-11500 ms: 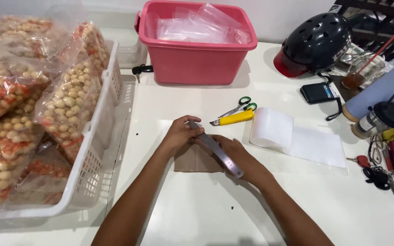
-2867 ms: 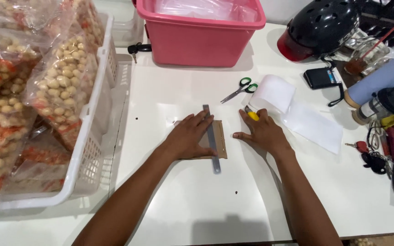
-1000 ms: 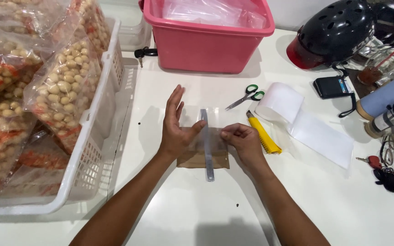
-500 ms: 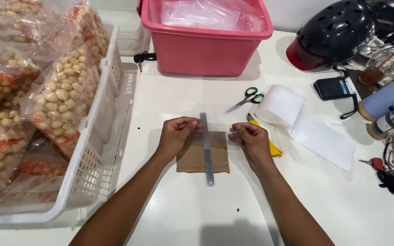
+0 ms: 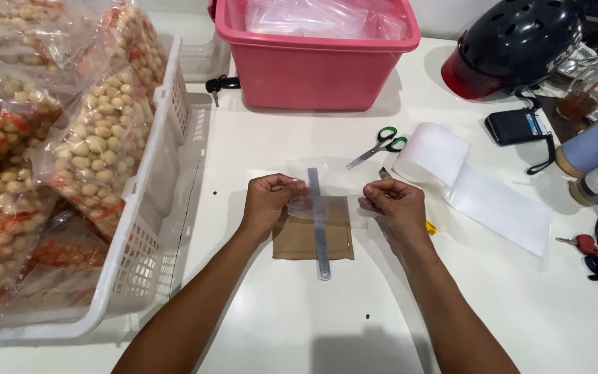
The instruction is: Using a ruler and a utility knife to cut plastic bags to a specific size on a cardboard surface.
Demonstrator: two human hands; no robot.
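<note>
Both hands, left [image 5: 269, 199] and right [image 5: 394, 206], pinched a clear plastic sheet [image 5: 333, 185] stretched above the ruler [image 5: 320, 223] lying on the cardboard [image 5: 300, 239].

One head-worn view looks steeply down from close above the white table [image 5: 299, 325] — facing 12 o'clock, toward the pink tub [image 5: 313, 62]. Both forearms enter from 6 o'clock; a white basket [image 5: 153, 201] fills 9 o'clock, a black helmet [image 5: 513, 45] sits at 2 o'clock.

Ruler [image 5: 319, 225] on cardboard [image 5: 302, 240] mid-worktop [image 5: 299, 318]; basket [image 5: 148, 208] left, tub [image 5: 313, 66] behind, scissors [image 5: 378, 143] and roll [image 5: 432, 152] right.
</note>
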